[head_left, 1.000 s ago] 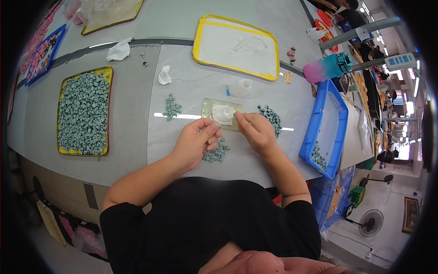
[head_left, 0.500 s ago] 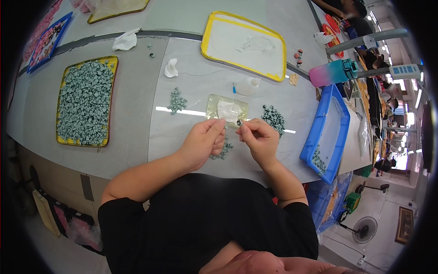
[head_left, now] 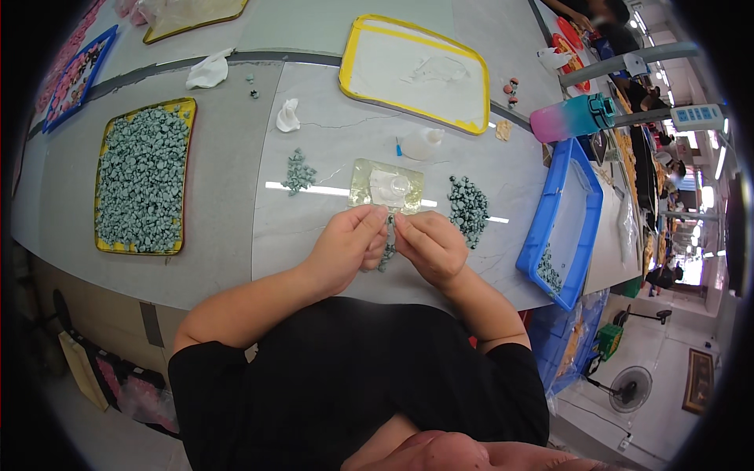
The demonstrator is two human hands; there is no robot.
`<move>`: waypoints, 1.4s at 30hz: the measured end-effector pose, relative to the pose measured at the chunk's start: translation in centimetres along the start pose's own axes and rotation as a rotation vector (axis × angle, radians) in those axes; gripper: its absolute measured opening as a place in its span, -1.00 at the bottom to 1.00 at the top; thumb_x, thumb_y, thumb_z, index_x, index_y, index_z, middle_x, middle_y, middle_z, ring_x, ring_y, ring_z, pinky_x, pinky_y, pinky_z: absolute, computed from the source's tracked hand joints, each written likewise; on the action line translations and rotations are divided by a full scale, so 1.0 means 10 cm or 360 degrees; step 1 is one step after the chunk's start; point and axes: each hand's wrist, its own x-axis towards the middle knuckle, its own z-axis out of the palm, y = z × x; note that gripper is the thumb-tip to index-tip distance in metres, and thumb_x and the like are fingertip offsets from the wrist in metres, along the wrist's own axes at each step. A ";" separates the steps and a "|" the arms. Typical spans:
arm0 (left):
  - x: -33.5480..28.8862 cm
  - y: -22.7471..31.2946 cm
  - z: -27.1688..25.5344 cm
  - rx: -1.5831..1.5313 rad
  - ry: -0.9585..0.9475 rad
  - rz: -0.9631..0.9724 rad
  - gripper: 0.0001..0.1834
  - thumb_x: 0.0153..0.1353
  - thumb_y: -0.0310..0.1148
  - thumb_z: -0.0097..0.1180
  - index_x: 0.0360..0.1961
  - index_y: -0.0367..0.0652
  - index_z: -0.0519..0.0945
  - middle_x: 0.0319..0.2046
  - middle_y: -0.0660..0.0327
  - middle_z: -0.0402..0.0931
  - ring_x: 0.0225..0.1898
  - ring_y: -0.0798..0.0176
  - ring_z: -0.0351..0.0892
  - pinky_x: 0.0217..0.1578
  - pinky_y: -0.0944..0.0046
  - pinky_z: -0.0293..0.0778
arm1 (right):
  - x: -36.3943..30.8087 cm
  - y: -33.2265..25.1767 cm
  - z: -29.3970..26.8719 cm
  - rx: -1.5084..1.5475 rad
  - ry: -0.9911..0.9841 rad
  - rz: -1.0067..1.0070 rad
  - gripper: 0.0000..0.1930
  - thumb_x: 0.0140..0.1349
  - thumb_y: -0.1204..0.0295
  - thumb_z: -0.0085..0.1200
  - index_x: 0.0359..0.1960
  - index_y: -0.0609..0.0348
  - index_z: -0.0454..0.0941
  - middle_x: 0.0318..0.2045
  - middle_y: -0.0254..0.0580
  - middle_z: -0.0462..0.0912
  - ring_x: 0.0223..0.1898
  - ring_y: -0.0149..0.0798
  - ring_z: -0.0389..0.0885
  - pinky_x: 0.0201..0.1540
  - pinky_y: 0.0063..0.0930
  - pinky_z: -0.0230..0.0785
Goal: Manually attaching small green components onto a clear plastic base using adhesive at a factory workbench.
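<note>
My left hand (head_left: 353, 245) and my right hand (head_left: 433, 247) meet fingertip to fingertip above the near part of the table. Both are closed in a pinch around a small green piece (head_left: 390, 221), mostly hidden by the fingers. Just beyond them lies a translucent yellowish pad (head_left: 361, 185) bearing a white sheet and a small clear round dish (head_left: 400, 187). Partly covered by my hands is a small pile of green pieces (head_left: 386, 259). A looser pale green pile (head_left: 298, 173) lies to the left, and a pile of dark-marked green pieces (head_left: 468, 210) to the right.
A yellow-rimmed tray (head_left: 188, 125) full of green pieces stands left. Beyond the pad are a white squeeze bottle (head_left: 424, 144) and another yellow-rimmed tray (head_left: 342, 72). On the right stand a blue bin (head_left: 572, 267) and a pink-and-teal bottle (head_left: 561, 120). Crumpled white tissue (head_left: 288, 115) lies farther back.
My right hand has moved left with a dark-marked green piece, bringing its fingertips against those of my left hand. The left hand has stayed nearly in place.
</note>
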 end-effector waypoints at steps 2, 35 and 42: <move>-0.01 -0.01 -0.01 -0.0008 0.0001 0.0013 -0.76 0.37 -0.24 -0.17 -0.42 -0.13 0.29 -0.64 0.39 0.16 -0.67 0.52 0.04 -0.67 0.48 -0.01 | 0.00 0.00 0.01 -0.0017 -0.0020 -0.0044 -0.72 -0.18 0.73 0.22 -0.32 0.45 0.56 -0.49 -0.08 0.56 -0.51 -0.20 0.55 -0.48 -0.47 0.40; -0.06 -0.07 -0.02 0.0923 0.0346 0.0499 -0.66 0.33 -0.25 -0.10 -0.38 -0.33 0.54 -0.63 0.33 0.42 -0.53 0.51 0.30 -0.50 0.41 0.30 | -0.05 -0.08 0.13 0.0251 0.0156 0.0245 -0.73 -0.13 0.75 0.19 -0.30 0.39 0.56 -0.47 -0.08 0.59 -0.50 -0.20 0.58 -0.44 -0.48 0.43; -0.06 0.02 0.03 0.1373 0.0388 0.0740 -0.67 0.29 -0.25 -0.05 -0.42 -0.35 0.53 -0.65 0.17 0.42 -0.59 0.41 0.30 -0.52 0.34 0.29 | -0.04 0.01 0.01 0.0288 -0.0055 0.0305 -0.74 -0.08 0.71 0.18 -0.27 0.33 0.58 -0.44 -0.09 0.61 -0.46 -0.24 0.59 -0.42 -0.50 0.43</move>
